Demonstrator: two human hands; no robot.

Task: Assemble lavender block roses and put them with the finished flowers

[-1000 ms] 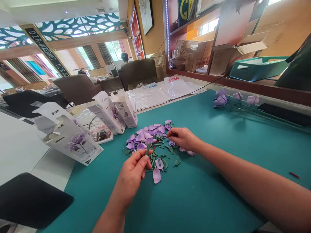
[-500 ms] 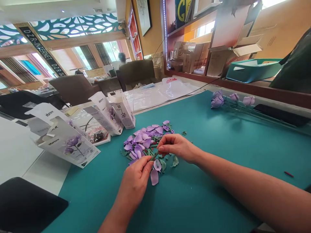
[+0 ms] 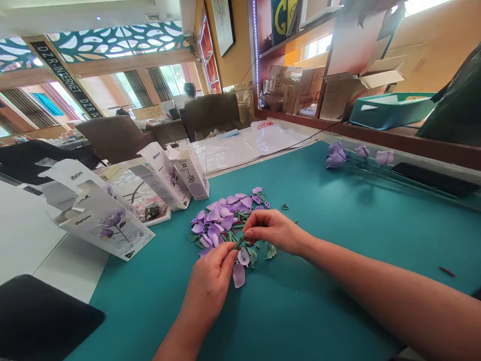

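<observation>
My left hand [image 3: 213,273] pinches a short green stem piece [image 3: 239,243] between thumb and fingers. The upper end of that piece meets the fingertips of my right hand [image 3: 272,229], which are closed on it. Just behind both hands lies a pile of purple petals [image 3: 214,215], mixed with green stems and small red parts. A pale petal [image 3: 239,276] lies in front of the pile, close to my left fingers. Green leaves [image 3: 271,251] rest below my right hand. A small green ring [image 3: 285,206] sits apart, beyond my right hand.
Opened white flower boxes [image 3: 108,225] stand at the left on the green mat [image 3: 300,311]. Purple roses [image 3: 336,155] lie at the back right by a black object [image 3: 434,179]. A red stick [image 3: 447,271] lies far right. A black object [image 3: 45,316] occupies the lower left.
</observation>
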